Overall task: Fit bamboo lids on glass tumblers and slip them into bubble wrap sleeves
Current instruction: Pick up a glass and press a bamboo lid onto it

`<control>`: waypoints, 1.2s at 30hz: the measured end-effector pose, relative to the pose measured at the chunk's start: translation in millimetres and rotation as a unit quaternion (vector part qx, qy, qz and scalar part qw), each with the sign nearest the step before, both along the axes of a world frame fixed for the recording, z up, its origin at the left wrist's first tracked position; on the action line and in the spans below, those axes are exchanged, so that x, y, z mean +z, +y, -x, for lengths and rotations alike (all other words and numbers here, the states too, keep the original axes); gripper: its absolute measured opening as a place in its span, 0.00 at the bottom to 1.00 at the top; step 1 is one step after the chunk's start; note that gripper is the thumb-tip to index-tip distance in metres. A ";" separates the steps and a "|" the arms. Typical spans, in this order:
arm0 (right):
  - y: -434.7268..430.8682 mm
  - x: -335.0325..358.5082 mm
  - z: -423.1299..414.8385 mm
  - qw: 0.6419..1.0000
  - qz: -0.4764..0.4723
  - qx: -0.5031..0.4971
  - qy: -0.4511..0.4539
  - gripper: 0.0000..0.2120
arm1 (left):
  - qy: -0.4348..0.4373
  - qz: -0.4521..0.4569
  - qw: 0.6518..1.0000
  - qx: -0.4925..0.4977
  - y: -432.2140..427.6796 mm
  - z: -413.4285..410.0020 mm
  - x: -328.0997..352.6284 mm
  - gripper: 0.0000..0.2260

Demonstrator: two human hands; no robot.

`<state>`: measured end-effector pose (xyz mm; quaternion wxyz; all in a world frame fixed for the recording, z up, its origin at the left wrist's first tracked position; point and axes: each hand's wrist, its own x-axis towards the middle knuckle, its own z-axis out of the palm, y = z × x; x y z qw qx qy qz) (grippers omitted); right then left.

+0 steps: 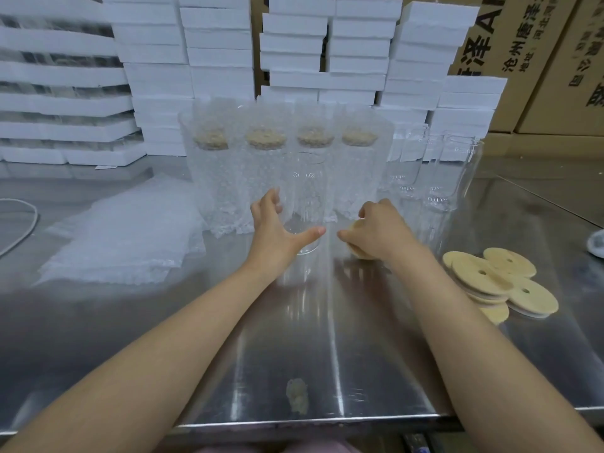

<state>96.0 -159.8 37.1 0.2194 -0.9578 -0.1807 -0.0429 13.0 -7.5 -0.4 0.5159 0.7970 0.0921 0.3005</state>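
A bare glass tumbler (305, 191) stands upright on the steel table (327, 338), in front of the wrapped ones. My left hand (277, 228) grips its lower part, fingers and thumb curled round the glass. My right hand (379, 228), just right of the tumbler, holds a bamboo lid (356, 250) low near the table surface. Behind stand several lidded tumblers in bubble wrap sleeves (264, 165). A pile of bamboo lids (500, 279) lies at the right. Flat bubble wrap sleeves (130, 230) lie stacked at the left.
Several empty glass tumblers (434, 171) stand at the back right. White foam boxes (222, 57) are stacked along the back, cardboard cartons (536, 53) at the far right. A grey cable (19, 223) loops at the left edge. A small crumpled scrap (297, 395) lies near the front edge.
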 end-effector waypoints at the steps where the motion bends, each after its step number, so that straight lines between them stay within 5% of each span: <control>1: 1.8 -4.5 -0.4 1.000 -0.009 0.011 -0.006 0.23 | 0.004 0.000 1.000 0.003 0.2 0.1 0.2 0.46; 8: 3.0 -12.5 -2.2 0.998 0.000 0.056 0.011 0.27 | 0.019 -0.007 1.000 0.006 -1.1 0.4 0.9 0.46; 13: -2.7 -3.7 -1.1 0.988 0.133 0.038 0.064 0.36 | 0.018 -0.008 1.000 0.003 -0.7 0.9 1.7 0.46; 17: -3.5 0.3 -0.5 0.987 0.147 0.024 0.065 0.20 | 0.021 -0.006 1.000 -0.002 -0.2 0.8 1.8 0.46; 20: -4.3 7.2 0.2 0.998 0.024 0.017 0.064 0.15 | 0.022 -0.006 1.000 -0.001 0.0 0.5 0.9 0.46; 22: -3.9 14.8 0.2 0.977 -0.179 0.023 0.115 0.15 | 0.019 -0.003 1.000 -0.002 0.8 0.1 0.5 0.45; 25: -5.9 26.8 4.8 0.831 -0.493 0.034 0.254 0.12 | 0.015 0.002 1.000 -0.015 1.5 -0.2 0.0 0.45; 27: -8.3 31.7 7.6 0.745 -0.596 0.064 0.294 0.11 | 0.016 -0.002 1.000 -0.025 0.4 -0.6 -0.4 0.44; 30: -7.3 36.7 10.8 0.686 -0.670 0.095 0.268 0.12 | 0.018 -0.006 0.999 -0.044 -2.5 0.0 -0.7 0.43; 33: -4.9 38.2 11.8 0.696 -0.686 0.133 0.167 0.11 | 0.028 -0.012 0.996 -0.080 -4.3 3.2 0.9 0.43; 36: -2.5 36.3 17.0 0.763 -0.611 0.209 -0.007 0.07 | 0.040 -0.023 0.992 -0.114 -8.1 7.4 3.7 0.43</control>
